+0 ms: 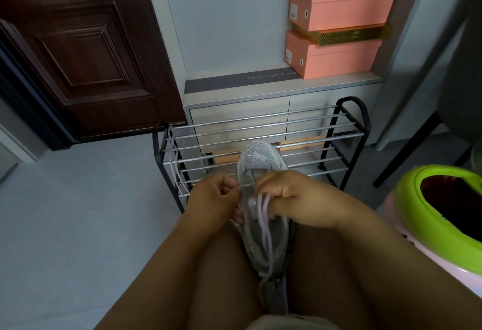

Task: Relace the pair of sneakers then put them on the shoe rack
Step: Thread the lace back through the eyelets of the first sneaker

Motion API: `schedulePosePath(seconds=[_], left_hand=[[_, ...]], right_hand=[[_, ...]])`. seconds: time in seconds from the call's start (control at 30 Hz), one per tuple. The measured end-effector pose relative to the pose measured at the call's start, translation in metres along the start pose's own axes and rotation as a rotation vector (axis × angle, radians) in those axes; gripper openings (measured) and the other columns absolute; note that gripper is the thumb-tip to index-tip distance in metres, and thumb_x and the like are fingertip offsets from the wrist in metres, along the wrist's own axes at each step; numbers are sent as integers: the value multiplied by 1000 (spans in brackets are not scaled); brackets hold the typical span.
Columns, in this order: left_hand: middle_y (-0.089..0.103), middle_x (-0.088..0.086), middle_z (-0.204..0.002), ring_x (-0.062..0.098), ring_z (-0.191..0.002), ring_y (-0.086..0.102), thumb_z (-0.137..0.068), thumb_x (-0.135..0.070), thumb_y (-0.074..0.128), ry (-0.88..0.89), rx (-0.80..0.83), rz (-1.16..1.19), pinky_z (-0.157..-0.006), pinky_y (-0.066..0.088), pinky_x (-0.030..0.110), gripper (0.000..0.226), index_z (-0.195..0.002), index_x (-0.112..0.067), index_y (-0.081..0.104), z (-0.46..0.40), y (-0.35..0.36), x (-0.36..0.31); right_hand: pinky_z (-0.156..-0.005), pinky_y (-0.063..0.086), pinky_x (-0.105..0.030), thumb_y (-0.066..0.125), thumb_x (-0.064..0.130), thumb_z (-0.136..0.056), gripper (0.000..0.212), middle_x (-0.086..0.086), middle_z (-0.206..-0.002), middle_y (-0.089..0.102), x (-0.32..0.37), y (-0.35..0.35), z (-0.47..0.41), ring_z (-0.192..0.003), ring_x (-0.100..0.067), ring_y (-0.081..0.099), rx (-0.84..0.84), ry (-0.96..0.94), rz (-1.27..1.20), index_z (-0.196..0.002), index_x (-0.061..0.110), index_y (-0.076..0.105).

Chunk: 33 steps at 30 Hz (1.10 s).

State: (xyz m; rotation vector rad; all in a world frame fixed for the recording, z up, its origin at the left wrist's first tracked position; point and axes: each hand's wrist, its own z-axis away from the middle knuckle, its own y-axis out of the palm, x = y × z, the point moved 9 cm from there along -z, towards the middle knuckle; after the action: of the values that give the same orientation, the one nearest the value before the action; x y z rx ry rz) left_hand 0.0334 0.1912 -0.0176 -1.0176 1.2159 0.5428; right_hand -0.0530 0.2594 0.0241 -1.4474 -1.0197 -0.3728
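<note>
One sneaker [260, 215] lies lengthwise between the person's thighs, toe toward the shoe rack [260, 131]. Left hand [214, 199]: fingers curled, pinching a short lace end at the sneaker's left eyelet row. Right hand [294, 196]: curled over the tongue area, gripping several lavender lace strands [263, 228] that trail down the sneaker. A second lace [176, 170] hangs over the rack's left end.
</note>
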Motion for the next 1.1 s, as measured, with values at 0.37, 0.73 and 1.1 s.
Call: schedulePosePath(seconds=[0.37, 0.73, 1.1], left_hand=[[61, 8, -74, 18, -60, 51, -77, 0, 74, 300, 117, -26, -58, 46, 23, 32, -106, -14, 71, -10, 6, -29], [67, 20, -76, 34, -72, 64, -82, -43, 61, 471, 121, -42, -68, 54, 45, 31, -80, -14, 71, -18, 19, -37], [70, -11, -63, 1, -58, 61, -87, 1, 61, 247, 46, 19, -58, 46, 12, 20, -83, -15, 74, -62, -10, -43]], right_hand=[[-78, 51, -29, 56, 15, -91, 18, -4, -83, 65, -10, -34, 3, -82, -14, 63, -211, 15, -122, -93, 13, 74], [-77, 51, -22, 63, 7, -85, 18, 5, -86, 67, -9, -34, -8, -83, -8, 65, -288, 32, -258, -101, 13, 69], [-66, 44, -30, 76, 12, -70, 52, 2, -79, 52, -73, -20, -2, -69, -10, 52, -141, 474, -109, -115, 24, 53]])
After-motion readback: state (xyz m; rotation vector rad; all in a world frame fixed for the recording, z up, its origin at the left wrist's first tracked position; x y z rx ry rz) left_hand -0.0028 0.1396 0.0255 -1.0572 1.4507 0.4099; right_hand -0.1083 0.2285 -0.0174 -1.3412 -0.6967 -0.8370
